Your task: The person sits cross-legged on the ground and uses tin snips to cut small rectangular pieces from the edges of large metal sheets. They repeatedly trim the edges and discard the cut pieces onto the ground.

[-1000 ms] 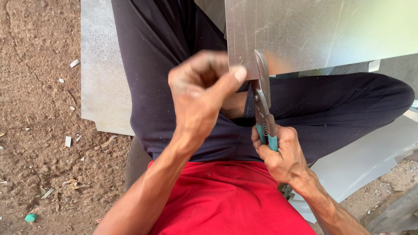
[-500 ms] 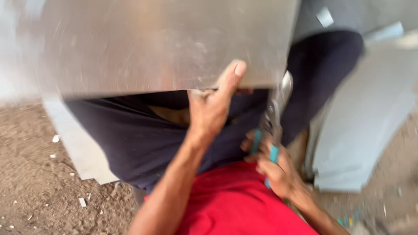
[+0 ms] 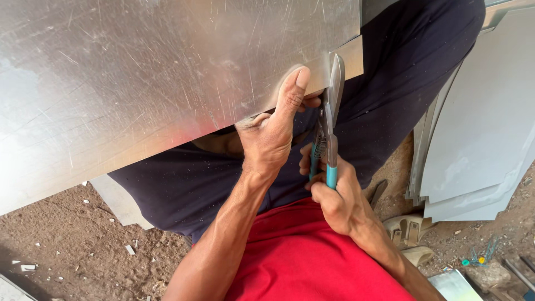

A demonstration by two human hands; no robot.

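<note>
Scratched silver sheet metal (image 3: 156,72) fills most of my view, held across my lap above the dark trousers (image 3: 401,100). To my right a stack of grey sheets (image 3: 479,139) leans on the dirt ground (image 3: 67,239). My left hand (image 3: 270,134) grips the sheet's lower edge, thumb pressed flat on its face. My right hand (image 3: 337,198) is wrapped tight around the teal handles of the tin snips (image 3: 329,128), blades biting into the sheet's edge just beside my thumb.
</note>
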